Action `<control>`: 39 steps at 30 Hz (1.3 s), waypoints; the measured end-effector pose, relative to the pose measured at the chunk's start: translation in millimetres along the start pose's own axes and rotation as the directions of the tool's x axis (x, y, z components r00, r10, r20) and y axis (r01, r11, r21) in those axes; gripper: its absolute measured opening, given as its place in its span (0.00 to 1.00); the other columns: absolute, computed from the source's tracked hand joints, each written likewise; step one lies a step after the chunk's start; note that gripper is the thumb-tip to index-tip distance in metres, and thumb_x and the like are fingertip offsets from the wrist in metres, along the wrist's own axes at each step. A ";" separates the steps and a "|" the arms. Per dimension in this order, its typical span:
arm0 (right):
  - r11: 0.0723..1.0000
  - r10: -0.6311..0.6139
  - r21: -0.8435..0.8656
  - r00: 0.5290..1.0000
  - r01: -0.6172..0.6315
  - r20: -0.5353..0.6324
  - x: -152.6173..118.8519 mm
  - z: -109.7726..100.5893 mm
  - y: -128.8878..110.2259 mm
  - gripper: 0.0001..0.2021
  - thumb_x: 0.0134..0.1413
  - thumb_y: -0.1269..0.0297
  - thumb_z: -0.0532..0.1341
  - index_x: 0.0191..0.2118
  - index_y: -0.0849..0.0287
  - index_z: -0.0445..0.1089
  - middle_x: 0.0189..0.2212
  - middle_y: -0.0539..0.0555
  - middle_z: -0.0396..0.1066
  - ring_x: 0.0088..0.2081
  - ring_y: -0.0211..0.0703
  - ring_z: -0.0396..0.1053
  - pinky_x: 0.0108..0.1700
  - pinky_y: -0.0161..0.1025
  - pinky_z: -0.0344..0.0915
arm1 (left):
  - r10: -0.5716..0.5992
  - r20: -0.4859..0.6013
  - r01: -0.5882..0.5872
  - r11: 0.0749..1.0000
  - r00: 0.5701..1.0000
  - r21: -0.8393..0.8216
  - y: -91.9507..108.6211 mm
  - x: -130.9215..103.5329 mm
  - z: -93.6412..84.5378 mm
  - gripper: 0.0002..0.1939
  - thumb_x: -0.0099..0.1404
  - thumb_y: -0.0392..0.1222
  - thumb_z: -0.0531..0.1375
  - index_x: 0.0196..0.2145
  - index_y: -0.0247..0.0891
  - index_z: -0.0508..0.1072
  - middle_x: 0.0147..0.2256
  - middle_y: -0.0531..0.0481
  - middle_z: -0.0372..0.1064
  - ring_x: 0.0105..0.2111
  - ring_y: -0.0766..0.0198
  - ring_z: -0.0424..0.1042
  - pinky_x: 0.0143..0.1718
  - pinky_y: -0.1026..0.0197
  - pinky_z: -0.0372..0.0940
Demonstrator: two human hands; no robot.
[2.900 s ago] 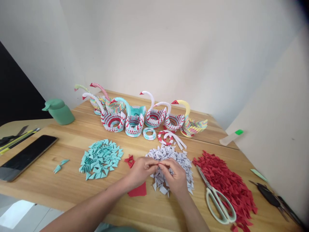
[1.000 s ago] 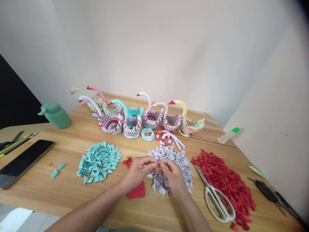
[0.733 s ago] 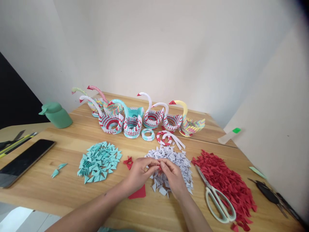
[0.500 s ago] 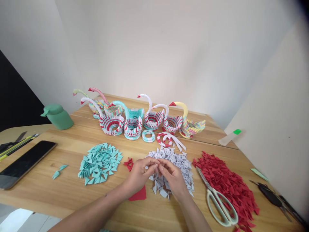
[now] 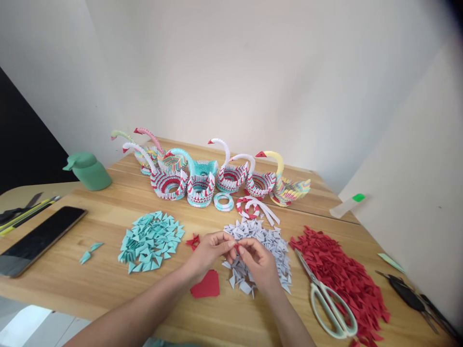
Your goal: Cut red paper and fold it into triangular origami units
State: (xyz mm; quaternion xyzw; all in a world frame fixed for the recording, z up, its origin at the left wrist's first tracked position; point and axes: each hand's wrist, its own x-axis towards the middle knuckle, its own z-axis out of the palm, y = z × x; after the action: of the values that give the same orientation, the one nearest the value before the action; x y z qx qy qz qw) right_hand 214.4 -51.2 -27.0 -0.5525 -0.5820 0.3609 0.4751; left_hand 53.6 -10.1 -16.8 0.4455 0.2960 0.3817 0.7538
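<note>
Between the fingertips of both hands is a small red paper piece (image 5: 237, 246), mostly covered by the fingers. My left hand (image 5: 213, 250) pinches it from the left, and my right hand (image 5: 257, 260) pinches it from the right. Both hands are over the near left part of a pile of white folded paper triangles (image 5: 273, 248). Beside my left hand lie a few red folded pieces (image 5: 193, 242). Flat red paper (image 5: 206, 284) rests on the table below my left wrist.
Teal triangles (image 5: 152, 241) are heaped at left, red triangles (image 5: 340, 274) at right beside scissors (image 5: 331, 303). Several folded-paper swans (image 5: 200, 188) stand behind, with paper rings (image 5: 223, 202) before them. A phone (image 5: 43, 238) and green container (image 5: 88, 171) are far left; a glue bottle (image 5: 347, 206) is right.
My fingertips have parted slightly, and the red piece between them now shows. My left hand has shifted a little, uncovering more of the flat red paper. The view has tilted slightly.
</note>
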 end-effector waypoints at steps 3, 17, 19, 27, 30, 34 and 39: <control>0.995 -0.047 -0.088 0.999 0.047 0.007 -1.3 -0.7 -2.6 0.05 0.56 0.63 0.59 0.34 0.57 0.72 0.27 0.51 0.74 0.29 0.41 0.70 0.34 0.37 0.66 | -0.006 0.010 0.006 1.000 1.000 0.011 -0.8 0.9 0.0 0.18 0.55 0.53 0.66 0.27 0.32 0.70 0.21 0.52 0.69 0.22 0.69 0.66 0.28 0.65 0.61; 0.946 -0.204 -0.269 0.978 0.183 -0.053 -2.5 -1.9 -10.9 0.08 0.58 0.66 0.58 0.33 0.56 0.74 0.27 0.50 0.75 0.29 0.41 0.72 0.34 0.34 0.66 | 0.040 -0.054 -0.030 0.986 0.998 0.164 -3.5 3.6 0.2 0.16 0.52 0.49 0.66 0.29 0.31 0.74 0.22 0.53 0.67 0.23 0.69 0.63 0.28 0.65 0.58; 0.943 -0.212 -0.273 0.976 0.189 -0.058 -1.9 -2.7 -10.8 0.08 0.59 0.65 0.58 0.34 0.56 0.75 0.29 0.51 0.76 0.30 0.41 0.72 0.35 0.34 0.66 | 0.025 -0.051 -0.018 0.989 0.998 0.146 -3.1 3.1 -0.1 0.15 0.52 0.48 0.66 0.31 0.31 0.75 0.23 0.53 0.68 0.24 0.68 0.64 0.30 0.64 0.59; 0.952 -0.184 -0.261 0.980 0.158 -0.081 -0.2 -5.1 -10.6 0.09 0.59 0.63 0.58 0.35 0.56 0.75 0.31 0.52 0.77 0.33 0.44 0.74 0.37 0.37 0.68 | 0.030 -0.026 -0.025 0.980 0.999 0.195 -4.9 3.7 -1.0 0.11 0.52 0.43 0.64 0.31 0.31 0.76 0.23 0.53 0.68 0.24 0.68 0.63 0.30 0.65 0.58; 0.968 -0.140 -0.224 0.986 0.116 -0.092 0.6 -4.9 -8.8 0.09 0.58 0.61 0.58 0.37 0.56 0.75 0.33 0.53 0.77 0.35 0.45 0.74 0.39 0.38 0.69 | 0.028 -0.007 -0.026 0.982 1.000 0.189 -7.2 4.4 -1.3 0.12 0.52 0.44 0.65 0.29 0.31 0.75 0.23 0.54 0.67 0.24 0.69 0.63 0.29 0.65 0.58; 0.986 -0.089 -0.150 0.989 0.071 -0.116 1.5 -4.4 -7.6 0.08 0.56 0.60 0.60 0.36 0.58 0.74 0.30 0.53 0.77 0.31 0.43 0.74 0.36 0.37 0.69 | 0.031 -0.009 -0.029 0.979 0.999 0.202 -9.6 4.1 -0.3 0.12 0.51 0.45 0.66 0.28 0.31 0.75 0.23 0.53 0.68 0.24 0.69 0.64 0.29 0.66 0.59; 0.997 -0.038 -0.067 0.996 0.033 -0.080 1.5 -5.3 -8.7 0.08 0.55 0.59 0.61 0.34 0.58 0.73 0.27 0.52 0.76 0.29 0.42 0.73 0.33 0.36 0.69 | 0.070 -0.037 -0.058 0.964 0.997 0.259 -8.1 1.6 2.2 0.11 0.53 0.45 0.65 0.25 0.32 0.73 0.22 0.52 0.67 0.23 0.69 0.63 0.28 0.66 0.58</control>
State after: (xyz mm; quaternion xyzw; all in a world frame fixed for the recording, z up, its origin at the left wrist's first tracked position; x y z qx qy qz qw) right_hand 216.8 -51.5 -17.1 -0.5716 -0.5834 0.3102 0.4865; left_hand 58.7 -12.2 -23.3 0.5401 0.3457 0.3745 0.6697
